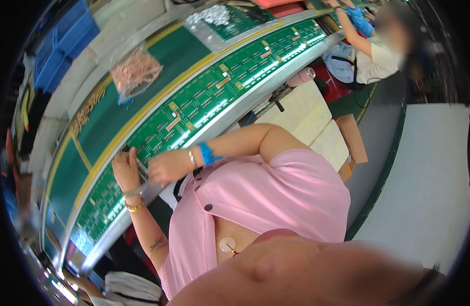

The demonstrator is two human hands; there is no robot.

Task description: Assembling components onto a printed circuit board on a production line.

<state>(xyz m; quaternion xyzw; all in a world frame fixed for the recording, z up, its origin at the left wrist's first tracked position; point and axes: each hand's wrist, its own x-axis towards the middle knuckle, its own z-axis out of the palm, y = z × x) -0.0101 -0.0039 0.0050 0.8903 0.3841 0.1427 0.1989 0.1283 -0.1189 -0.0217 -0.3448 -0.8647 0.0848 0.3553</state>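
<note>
Although left hand (126, 172) and right hand (168, 167) curl close together at the green printed circuit boards (207, 96), any grasp cannot be told; boards rowed along the desk (181, 51); advisable: light fingertip pressure, bracelets (134, 206) clear of components (223, 80).

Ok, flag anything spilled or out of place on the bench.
Only mildly odd: small tan parts lie loose along the far side of the green bench, while the copper-coloured pieces are bagged. Possibly deliberate.
</note>
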